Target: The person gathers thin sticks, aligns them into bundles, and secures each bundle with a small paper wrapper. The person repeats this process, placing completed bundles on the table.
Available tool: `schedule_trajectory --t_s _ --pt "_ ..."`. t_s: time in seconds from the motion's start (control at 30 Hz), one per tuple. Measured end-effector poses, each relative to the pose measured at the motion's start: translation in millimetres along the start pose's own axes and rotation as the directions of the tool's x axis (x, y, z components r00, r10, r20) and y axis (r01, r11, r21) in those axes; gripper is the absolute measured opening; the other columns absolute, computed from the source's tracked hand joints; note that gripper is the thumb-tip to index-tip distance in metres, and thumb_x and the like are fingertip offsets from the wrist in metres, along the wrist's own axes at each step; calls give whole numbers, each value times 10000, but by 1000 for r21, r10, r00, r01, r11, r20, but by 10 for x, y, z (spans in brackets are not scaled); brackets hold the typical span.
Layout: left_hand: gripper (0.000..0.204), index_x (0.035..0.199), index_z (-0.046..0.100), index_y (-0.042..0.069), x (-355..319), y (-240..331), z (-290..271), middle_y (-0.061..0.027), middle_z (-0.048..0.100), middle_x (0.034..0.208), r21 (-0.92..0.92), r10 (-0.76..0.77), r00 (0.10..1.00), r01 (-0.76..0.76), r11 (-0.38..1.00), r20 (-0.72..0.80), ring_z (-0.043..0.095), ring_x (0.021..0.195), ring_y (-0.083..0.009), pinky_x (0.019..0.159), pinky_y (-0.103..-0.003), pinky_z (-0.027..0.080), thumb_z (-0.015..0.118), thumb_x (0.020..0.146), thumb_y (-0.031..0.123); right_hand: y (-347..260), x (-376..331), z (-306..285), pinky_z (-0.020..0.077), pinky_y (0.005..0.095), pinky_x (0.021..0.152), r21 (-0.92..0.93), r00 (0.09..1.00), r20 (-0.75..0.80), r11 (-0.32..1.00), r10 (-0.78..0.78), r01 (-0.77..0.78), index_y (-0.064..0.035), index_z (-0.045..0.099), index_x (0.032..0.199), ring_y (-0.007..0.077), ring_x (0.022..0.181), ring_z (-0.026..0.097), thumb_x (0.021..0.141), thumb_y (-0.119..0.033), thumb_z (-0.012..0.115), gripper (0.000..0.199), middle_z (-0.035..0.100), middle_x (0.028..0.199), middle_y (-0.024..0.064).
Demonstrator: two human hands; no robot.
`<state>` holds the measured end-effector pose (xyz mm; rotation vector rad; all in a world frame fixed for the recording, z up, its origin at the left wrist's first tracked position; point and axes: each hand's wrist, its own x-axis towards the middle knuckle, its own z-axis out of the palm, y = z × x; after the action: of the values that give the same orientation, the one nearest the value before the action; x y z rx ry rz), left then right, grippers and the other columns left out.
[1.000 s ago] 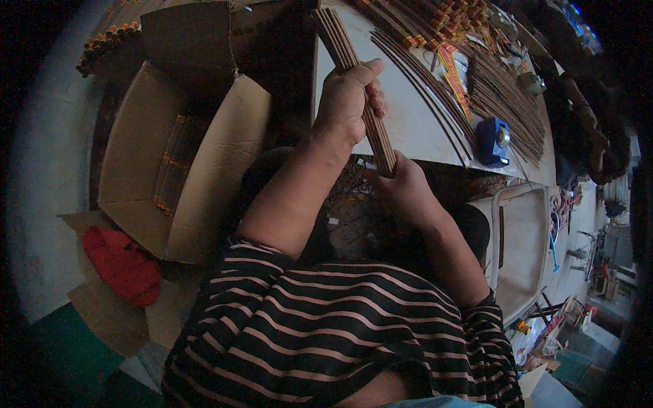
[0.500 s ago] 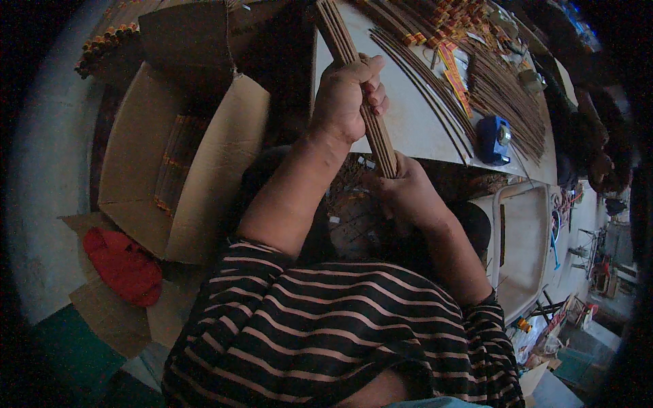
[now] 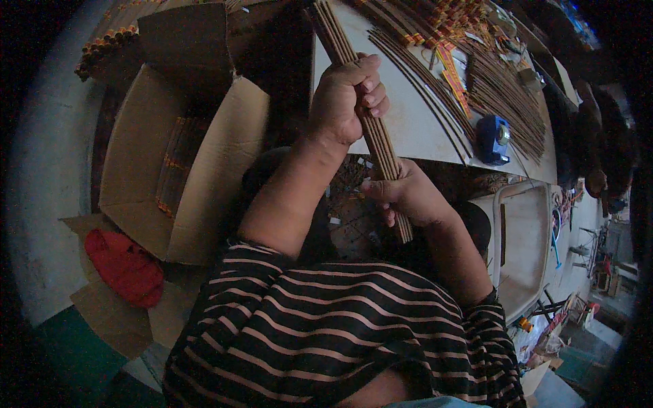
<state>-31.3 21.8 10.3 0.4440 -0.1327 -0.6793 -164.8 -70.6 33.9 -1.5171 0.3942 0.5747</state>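
The right hand point(image 3: 408, 194) has its fingers wrapped around the lower end of a bundle of thin brown sticks point(image 3: 371, 129); above it, the left hand point(image 3: 343, 102) grips the middle, fingers curled tight. Keep both grips firm and aligned so the sticks stay even. Beyond the fingers lies the table point(image 3: 422, 129), with loose sticks farther off.

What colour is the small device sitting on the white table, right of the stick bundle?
Blue, with a darker face; the head view shows it clearly.
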Motion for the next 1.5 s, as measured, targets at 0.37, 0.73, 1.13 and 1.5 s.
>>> schedule_trajectory --t_s 0.37,0.73,1.13,1.5 --pt "296 603 439 112 -69 -221 60 -1 424 510 143 1 990 19 990 -140 426 447 -140 443 -277 367 631 781 250 76 195 -51 352 243 360 -318 954 -246 944 -172 88 -30 446 885 102 398 445 794 -127 580 189 472 558 4" --pt "329 591 457 104 -21 -78 -52 -18 442 515 225 113 985 -81 971 -131 436 438 -164 458 -310 383 649 771 301 3 201 -223 450 250 587 -489 796 -299 801 -527 347 15 520 869 125 664 549 757 -172 674 268 565 737 73" --pt "313 619 502 77 -12 -99 -83 -51 501 543 235 113 985 -81 969 -126 499 458 -194 470 -325 432 660 761 307 -397 41 -150 458 274 601 -538 926 -269 839 -264 83 24 578 834 135 647 558 736 -163 662 227 602 722 82" --pt "312 621 508 75 -10 -80 -35 -59 508 538 230 109 981 -70 971 -162 509 463 -203 479 -326 447 655 766 309 -403 66 -255 450 265 626 -451 943 -153 870 -294 198 25 581 835 119 676 551 740 -120 635 181 602 725 67"
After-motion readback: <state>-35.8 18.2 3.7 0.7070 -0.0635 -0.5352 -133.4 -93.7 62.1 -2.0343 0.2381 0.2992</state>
